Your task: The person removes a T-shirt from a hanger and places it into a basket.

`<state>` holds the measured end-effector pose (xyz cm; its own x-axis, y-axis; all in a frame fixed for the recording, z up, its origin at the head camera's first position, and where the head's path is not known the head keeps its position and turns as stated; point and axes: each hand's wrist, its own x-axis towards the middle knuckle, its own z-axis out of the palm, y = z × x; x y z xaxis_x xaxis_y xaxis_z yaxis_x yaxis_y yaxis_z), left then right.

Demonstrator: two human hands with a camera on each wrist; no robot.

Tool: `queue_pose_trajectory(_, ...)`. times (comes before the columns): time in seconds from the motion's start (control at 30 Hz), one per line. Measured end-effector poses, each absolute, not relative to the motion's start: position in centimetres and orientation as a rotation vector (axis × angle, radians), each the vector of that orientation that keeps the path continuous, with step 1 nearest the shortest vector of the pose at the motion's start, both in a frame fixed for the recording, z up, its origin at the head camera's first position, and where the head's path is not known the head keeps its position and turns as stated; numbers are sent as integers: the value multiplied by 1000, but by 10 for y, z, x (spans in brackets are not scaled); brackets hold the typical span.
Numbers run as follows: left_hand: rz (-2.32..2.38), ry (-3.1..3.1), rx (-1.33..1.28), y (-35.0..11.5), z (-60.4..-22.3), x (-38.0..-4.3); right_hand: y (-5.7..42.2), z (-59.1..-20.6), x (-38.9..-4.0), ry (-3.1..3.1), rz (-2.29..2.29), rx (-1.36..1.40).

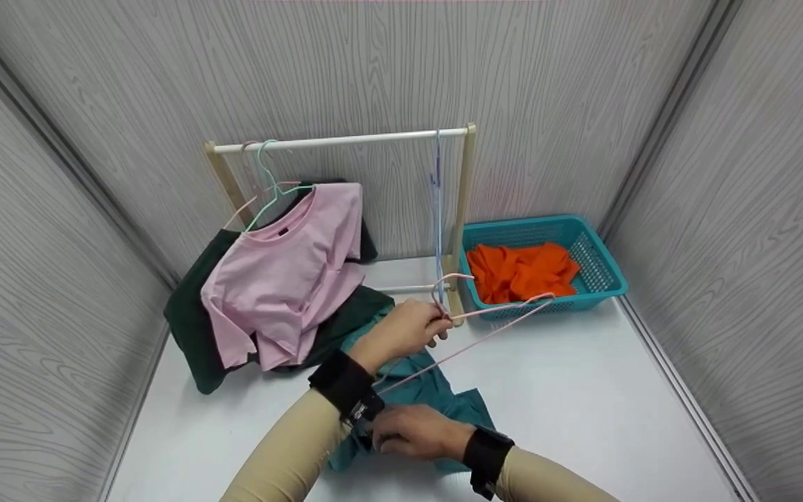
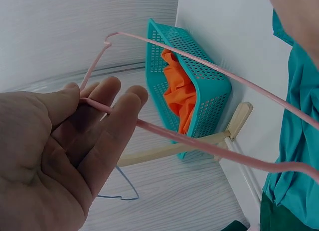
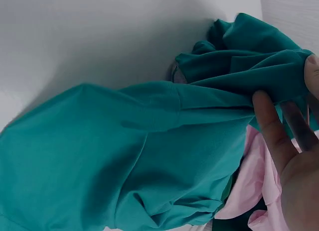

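My left hand [image 1: 405, 329] pinches a pink clothes hanger [image 1: 492, 309] near the base of its hook, holding it above the table. In the left wrist view the thumb and fingers of this hand [image 2: 84, 146] meet at the hanger's wire [image 2: 199, 144]. A rumpled teal garment [image 1: 468, 408] lies below the hanger. My right hand [image 1: 412, 432] grips some of its cloth near the table's front. The right wrist view shows the garment [image 3: 164, 126] bunched between thumb and fingers of that hand [image 3: 299, 181]. The hanger's near end is partly hidden behind my left wrist.
A small rack [image 1: 346, 140] holds a pink shirt [image 1: 269, 279] on a mint hanger, with a dark green garment [image 1: 196, 328] behind. A blue hanger [image 1: 438, 209] hangs at its right end. A teal basket [image 1: 600, 268] with orange cloth [image 1: 527, 272] stands right. Walls enclose the table.
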<state>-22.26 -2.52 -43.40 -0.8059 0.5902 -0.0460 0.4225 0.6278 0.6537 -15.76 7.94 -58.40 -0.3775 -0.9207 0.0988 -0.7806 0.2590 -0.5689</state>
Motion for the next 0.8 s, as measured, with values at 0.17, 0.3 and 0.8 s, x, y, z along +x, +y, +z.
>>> queue_pose_trajectory(0.17,902,2571,902,-32,-427,-221,88,-590,-160,2221,-789,-1523)
queue_pose_trajectory(0.3,840,2608,943,-51,-419,-220,110,-596,-170,2271,-814,-1358)
queue_pose_trajectory(0.8,752,2581,509,-140,-399,-238,193,-591,-193,2472,-895,-851)
